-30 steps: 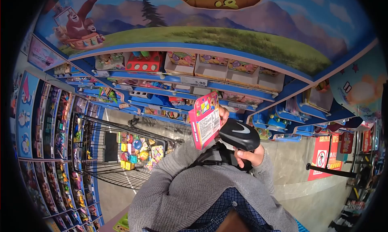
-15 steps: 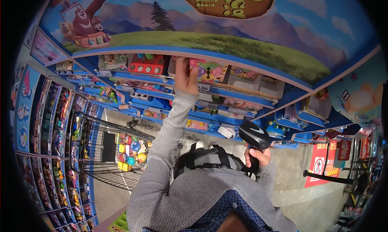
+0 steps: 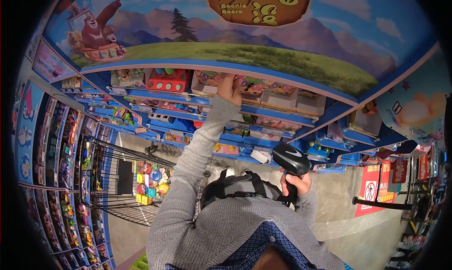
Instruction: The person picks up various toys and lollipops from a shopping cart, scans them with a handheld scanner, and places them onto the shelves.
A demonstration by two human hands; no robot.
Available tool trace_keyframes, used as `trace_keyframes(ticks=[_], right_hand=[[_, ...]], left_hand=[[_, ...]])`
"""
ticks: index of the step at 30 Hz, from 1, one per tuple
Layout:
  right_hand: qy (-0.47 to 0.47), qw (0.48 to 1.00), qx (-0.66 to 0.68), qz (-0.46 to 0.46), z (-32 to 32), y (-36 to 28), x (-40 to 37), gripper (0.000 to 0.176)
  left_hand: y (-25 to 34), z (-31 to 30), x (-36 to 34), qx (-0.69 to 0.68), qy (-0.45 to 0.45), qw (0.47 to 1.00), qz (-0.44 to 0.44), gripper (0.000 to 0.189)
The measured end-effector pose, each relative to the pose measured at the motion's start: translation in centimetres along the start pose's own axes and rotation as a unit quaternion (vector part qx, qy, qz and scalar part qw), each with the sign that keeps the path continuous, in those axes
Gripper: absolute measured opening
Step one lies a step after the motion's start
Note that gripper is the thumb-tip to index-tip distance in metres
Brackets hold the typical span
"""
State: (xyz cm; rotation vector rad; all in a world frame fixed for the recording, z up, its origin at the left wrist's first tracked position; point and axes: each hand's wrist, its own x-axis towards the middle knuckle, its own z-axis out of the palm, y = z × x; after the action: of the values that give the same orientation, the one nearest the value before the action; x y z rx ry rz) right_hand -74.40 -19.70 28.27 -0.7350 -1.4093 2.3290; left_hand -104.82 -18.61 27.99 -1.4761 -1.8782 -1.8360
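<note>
My left hand (image 3: 229,90) reaches up into the top shelf. Its fingers are closed at the left edge of a pink toy box (image 3: 253,85) with a colourful printed front; the fingertips are partly hidden. This box sits in line with white display trays (image 3: 275,99), and similar printed boxes stand on either side. Low at the right, in front of my body, my right hand (image 3: 299,182) is wrapped round the handle of a black handheld barcode scanner (image 3: 291,159). The scanner's head points up toward the shelves.
A black wire shopping cart (image 3: 106,176) with colourful packages (image 3: 151,180) stands at the left. Blue shelves (image 3: 268,109) packed with toys run across the front, under a large cartoon sign (image 3: 235,49). A black bar (image 3: 383,205) juts in at the right.
The pink box has gone from tilted forward at the shelf front to sitting back among the trays, my left hand still at its edge. The scanner has shifted slightly left and down in view.
</note>
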Motion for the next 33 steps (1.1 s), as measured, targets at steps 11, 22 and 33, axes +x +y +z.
trace_keyframes(ticks=[11,22,33], right_hand=[[-0.003,1.0,-0.001,0.002,0.1,0.0,0.3,0.029],[0.007,1.0,0.002,0.0,-0.1,0.1,0.2,0.031],[-0.002,0.999,0.038,0.0,-0.4,0.3,-0.3,0.026]], left_hand=[[0.5,-0.7,0.4,0.093,-0.048,0.994,-0.016,0.03],[1.2,-0.5,1.4,0.394,-0.215,0.888,0.098,0.05],[1.8,-0.2,3.9,0.444,-0.347,0.826,0.018,0.049]])
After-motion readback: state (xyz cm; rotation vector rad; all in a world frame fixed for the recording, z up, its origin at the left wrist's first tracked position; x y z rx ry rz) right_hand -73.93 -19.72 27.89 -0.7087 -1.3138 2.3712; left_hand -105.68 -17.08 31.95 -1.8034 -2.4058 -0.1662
